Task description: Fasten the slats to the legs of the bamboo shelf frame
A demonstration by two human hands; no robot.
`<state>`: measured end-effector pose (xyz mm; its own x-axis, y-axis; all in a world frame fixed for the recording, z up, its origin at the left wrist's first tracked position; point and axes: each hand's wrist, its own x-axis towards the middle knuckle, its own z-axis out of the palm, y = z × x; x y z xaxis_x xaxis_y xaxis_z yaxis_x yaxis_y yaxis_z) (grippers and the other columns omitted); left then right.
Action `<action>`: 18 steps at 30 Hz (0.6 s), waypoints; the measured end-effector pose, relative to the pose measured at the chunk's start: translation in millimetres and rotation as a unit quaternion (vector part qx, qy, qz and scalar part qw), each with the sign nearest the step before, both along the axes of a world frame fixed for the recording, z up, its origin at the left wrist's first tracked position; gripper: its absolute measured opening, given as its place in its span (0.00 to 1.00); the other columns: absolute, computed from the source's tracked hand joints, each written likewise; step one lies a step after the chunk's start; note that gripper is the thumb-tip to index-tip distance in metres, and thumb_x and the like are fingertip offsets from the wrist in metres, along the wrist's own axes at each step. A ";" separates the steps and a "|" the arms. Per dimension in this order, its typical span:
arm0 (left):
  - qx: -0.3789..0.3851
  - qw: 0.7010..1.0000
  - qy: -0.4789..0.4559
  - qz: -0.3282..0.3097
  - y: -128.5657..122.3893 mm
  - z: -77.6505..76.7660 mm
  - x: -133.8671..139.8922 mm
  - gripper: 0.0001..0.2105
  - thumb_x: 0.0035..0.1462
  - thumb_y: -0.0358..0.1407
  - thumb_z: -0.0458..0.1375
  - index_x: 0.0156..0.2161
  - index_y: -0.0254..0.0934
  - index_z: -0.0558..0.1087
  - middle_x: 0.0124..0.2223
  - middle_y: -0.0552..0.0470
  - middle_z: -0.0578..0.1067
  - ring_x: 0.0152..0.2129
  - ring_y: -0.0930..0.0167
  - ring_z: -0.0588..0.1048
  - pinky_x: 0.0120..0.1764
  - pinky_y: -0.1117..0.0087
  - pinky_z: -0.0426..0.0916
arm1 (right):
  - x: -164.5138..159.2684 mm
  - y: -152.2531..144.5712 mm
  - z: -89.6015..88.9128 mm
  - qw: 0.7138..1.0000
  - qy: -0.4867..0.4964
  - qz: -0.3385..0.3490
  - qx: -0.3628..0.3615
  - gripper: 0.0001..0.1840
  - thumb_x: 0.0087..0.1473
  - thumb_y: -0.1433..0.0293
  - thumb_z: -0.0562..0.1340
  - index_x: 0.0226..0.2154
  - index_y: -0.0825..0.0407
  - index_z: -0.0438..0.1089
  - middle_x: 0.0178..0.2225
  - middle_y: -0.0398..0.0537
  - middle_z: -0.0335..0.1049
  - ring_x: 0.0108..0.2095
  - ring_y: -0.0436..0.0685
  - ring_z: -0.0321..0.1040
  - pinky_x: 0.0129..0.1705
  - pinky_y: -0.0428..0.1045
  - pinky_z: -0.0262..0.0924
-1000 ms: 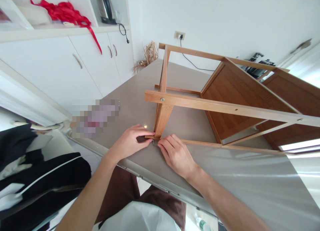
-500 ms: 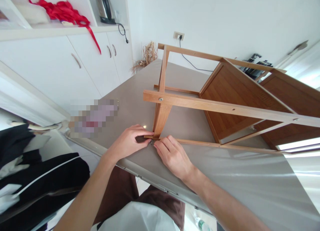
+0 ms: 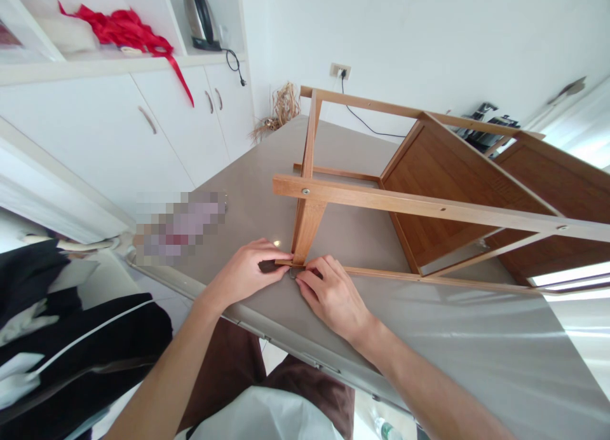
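Note:
A wooden shelf rack (image 3: 372, 195) lies on its side on the grey table (image 3: 248, 192), shelf panels to the right. At the near lower corner, where a crossbar (image 3: 309, 227) meets the bottom rail (image 3: 372, 272), both hands are close together. The thumb and fingers of my left hand (image 3: 245, 268) pinch the rail's end. Just right of the joint, my right hand (image 3: 333, 297) has its fingers bent, thumb and index at a small metal piece (image 3: 292, 273). That piece sits by the joint, too small to tell its kind.
A blurred-out item (image 3: 183, 227) lies on the table's left. Dried stalks (image 3: 281, 109) stand by the far corner. White cabinets (image 3: 157, 116) hold red ribbon (image 3: 124, 30) and a kettle (image 3: 200, 17). Dark clothes (image 3: 95, 338) are at lower left, a bottle (image 3: 386, 427) below the table.
My right hand's fingers have shifted and turned slightly at the joint, and the small metal piece looks turned. My left hand keeps its pinch; the rack stays in place.

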<state>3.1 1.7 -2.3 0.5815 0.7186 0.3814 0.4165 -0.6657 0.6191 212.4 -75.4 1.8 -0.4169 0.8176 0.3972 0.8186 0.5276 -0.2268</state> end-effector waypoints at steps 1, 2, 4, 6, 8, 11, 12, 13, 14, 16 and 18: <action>0.001 1.000 -0.001 0.001 0.0 -0.1 -0.1 0.08 0.59 0.33 0.61 0.43 0.42 0.80 0.38 0.52 0.81 0.36 0.69 0.76 0.42 0.68 0.72 | 0.1 0.0 -0.2 1.000 0.003 -0.002 -0.003 0.06 0.63 0.72 0.59 0.37 0.50 0.72 0.37 0.50 0.69 0.40 0.56 0.64 0.44 0.52 0.63; 0.001 1.000 -0.002 0.002 -0.1 -0.2 -0.2 0.08 0.59 0.33 0.61 0.43 0.42 0.80 0.38 0.52 0.81 0.36 0.69 0.76 0.42 0.68 0.72 | 0.1 -0.2 -0.3 1.000 0.004 -0.005 -0.005 0.06 0.63 0.72 0.58 0.38 0.50 0.72 0.37 0.50 0.68 0.40 0.56 0.64 0.44 0.52 0.63; 0.004 1.000 -0.003 0.002 -0.1 -0.3 -0.3 0.08 0.59 0.34 0.61 0.43 0.42 0.80 0.38 0.51 0.81 0.36 0.69 0.76 0.42 0.68 0.72 | -0.1 -0.7 -0.4 1.000 0.001 -0.011 -0.005 0.06 0.63 0.73 0.58 0.39 0.51 0.72 0.36 0.50 0.68 0.39 0.56 0.64 0.44 0.53 0.63; 0.006 1.000 -0.004 0.000 -0.1 -0.5 -0.3 0.08 0.59 0.34 0.61 0.43 0.42 0.80 0.38 0.51 0.81 0.35 0.69 0.76 0.42 0.68 0.72 | -0.4 -1.4 -0.2 1.000 -0.007 -0.011 -0.007 0.07 0.63 0.74 0.58 0.37 0.51 0.71 0.36 0.50 0.68 0.39 0.56 0.63 0.44 0.52 0.63; 0.006 1.000 -0.002 -0.002 0.0 -0.5 -0.1 0.08 0.59 0.34 0.61 0.43 0.42 0.80 0.38 0.52 0.81 0.35 0.69 0.76 0.42 0.68 0.72 | -1.0 -2.4 0.6 1.000 -0.015 -0.005 -0.010 0.08 0.63 0.75 0.57 0.36 0.51 0.70 0.37 0.50 0.68 0.39 0.56 0.63 0.43 0.52 0.63; 0.005 1.000 -0.001 -0.003 0.2 -0.2 0.2 0.08 0.59 0.34 0.61 0.43 0.42 0.80 0.38 0.52 0.82 0.35 0.69 0.76 0.41 0.68 0.71 | -2.3 -4.2 2.8 1.000 -0.023 0.015 -0.014 0.08 0.63 0.75 0.56 0.37 0.51 0.70 0.40 0.50 0.68 0.41 0.57 0.63 0.44 0.52 0.62; 0.004 1.000 -0.001 -0.003 0.3 -0.1 0.2 0.08 0.59 0.34 0.61 0.43 0.42 0.80 0.38 0.52 0.82 0.35 0.69 0.76 0.41 0.68 0.71 | -2.7 -4.8 3.7 0.999 -0.028 0.022 -0.015 0.07 0.63 0.75 0.56 0.38 0.51 0.69 0.40 0.50 0.68 0.41 0.57 0.63 0.44 0.52 0.62; 0.002 1.000 -0.001 -0.003 0.3 0.1 0.3 0.08 0.59 0.33 0.61 0.43 0.42 0.80 0.38 0.52 0.82 0.35 0.69 0.76 0.41 0.68 0.71 | -3.0 -5.2 4.5 0.999 -0.034 0.026 -0.014 0.07 0.63 0.75 0.56 0.38 0.51 0.69 0.38 0.50 0.68 0.40 0.57 0.63 0.44 0.52 0.62; 0.000 1.000 0.000 -0.003 0.4 0.4 0.3 0.08 0.59 0.33 0.61 0.43 0.42 0.80 0.39 0.52 0.82 0.35 0.70 0.76 0.42 0.68 0.71 | -3.0 -5.5 5.2 0.999 -0.040 0.027 -0.012 0.08 0.64 0.75 0.56 0.38 0.51 0.69 0.37 0.49 0.68 0.39 0.57 0.63 0.43 0.52 0.62; -0.005 1.000 0.004 -0.004 0.5 0.9 0.1 0.08 0.59 0.33 0.61 0.43 0.42 0.80 0.40 0.53 0.82 0.36 0.70 0.76 0.44 0.68 0.71 | -2.4 -5.7 5.8 0.999 -0.048 0.022 -0.008 0.08 0.64 0.75 0.55 0.38 0.51 0.69 0.34 0.48 0.68 0.37 0.56 0.62 0.41 0.52 0.62; -0.007 1.000 0.006 -0.004 0.6 1.4 0.0 0.09 0.59 0.33 0.61 0.44 0.43 0.80 0.40 0.53 0.82 0.37 0.70 0.76 0.46 0.68 0.70 | -1.0 -5.3 5.1 0.999 -0.045 0.015 -0.006 0.08 0.64 0.75 0.55 0.38 0.51 0.69 0.34 0.48 0.67 0.37 0.57 0.61 0.42 0.52 0.62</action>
<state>3.2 2.3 -0.9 0.5927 0.7186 0.3639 0.4188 -0.6608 0.6228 211.4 -80.7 6.9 -0.4747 0.8088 0.3471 0.8199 0.5497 -0.1597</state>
